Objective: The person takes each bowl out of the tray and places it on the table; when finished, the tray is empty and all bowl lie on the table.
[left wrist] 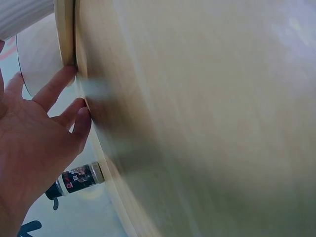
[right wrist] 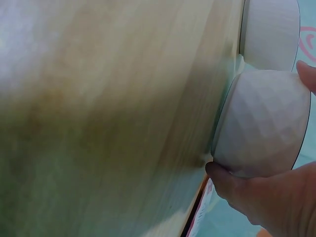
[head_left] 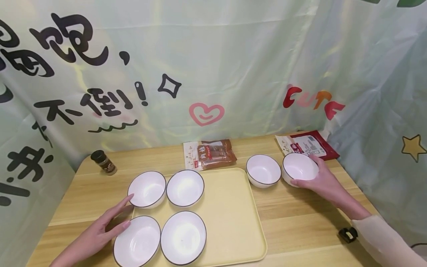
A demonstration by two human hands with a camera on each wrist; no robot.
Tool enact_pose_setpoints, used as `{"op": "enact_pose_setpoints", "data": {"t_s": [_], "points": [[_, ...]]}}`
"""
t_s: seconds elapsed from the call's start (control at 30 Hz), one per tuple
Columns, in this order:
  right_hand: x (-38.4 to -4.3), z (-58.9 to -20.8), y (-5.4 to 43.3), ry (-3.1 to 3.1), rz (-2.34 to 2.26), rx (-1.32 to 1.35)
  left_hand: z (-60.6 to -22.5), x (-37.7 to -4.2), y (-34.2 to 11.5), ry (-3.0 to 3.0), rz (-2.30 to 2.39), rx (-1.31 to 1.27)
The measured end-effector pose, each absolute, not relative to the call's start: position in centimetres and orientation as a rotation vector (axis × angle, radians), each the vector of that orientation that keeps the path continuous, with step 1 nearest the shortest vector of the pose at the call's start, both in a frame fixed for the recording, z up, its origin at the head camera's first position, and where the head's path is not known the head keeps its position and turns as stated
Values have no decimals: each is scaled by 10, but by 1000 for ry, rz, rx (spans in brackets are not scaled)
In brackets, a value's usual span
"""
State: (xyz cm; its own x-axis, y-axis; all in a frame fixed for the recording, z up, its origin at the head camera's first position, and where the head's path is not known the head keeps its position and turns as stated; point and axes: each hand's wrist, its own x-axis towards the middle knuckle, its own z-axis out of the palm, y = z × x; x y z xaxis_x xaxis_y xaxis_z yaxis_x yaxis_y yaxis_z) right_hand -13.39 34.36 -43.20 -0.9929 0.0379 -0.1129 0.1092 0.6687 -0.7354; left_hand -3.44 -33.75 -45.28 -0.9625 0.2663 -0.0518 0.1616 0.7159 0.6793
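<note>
My right hand point(head_left: 325, 183) grips a white bowl with a dark rim point(head_left: 301, 166), thumb on its near side and fingers round its right side. In the right wrist view the faceted wall of this bowl point(right wrist: 261, 123) sits between thumb and fingers. A second white bowl point(head_left: 263, 170) stands close on its left. My left hand point(head_left: 95, 233) has its fingers extended beside the tray, one fingertip at the rim of the far left bowl point(head_left: 147, 189) and the thumb tip over the edge of the near left bowl point(head_left: 137, 241).
Two more white bowls, one far point(head_left: 185, 188) and one near point(head_left: 183, 237), stand on the yellow tray point(head_left: 233, 215). Behind it lies a brown spice packet point(head_left: 210, 154). A red packet point(head_left: 308, 144) lies behind the gripped bowl. A black-capped jar point(head_left: 104, 162) stands at the back left.
</note>
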Motion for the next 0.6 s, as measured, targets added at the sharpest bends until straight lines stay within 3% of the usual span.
{"op": "enact_pose_setpoints", "data": {"t_s": [0.6], "points": [[-137,-435,341,2769,-1255,69,-454,-32,-339,2755,1112,372]]}}
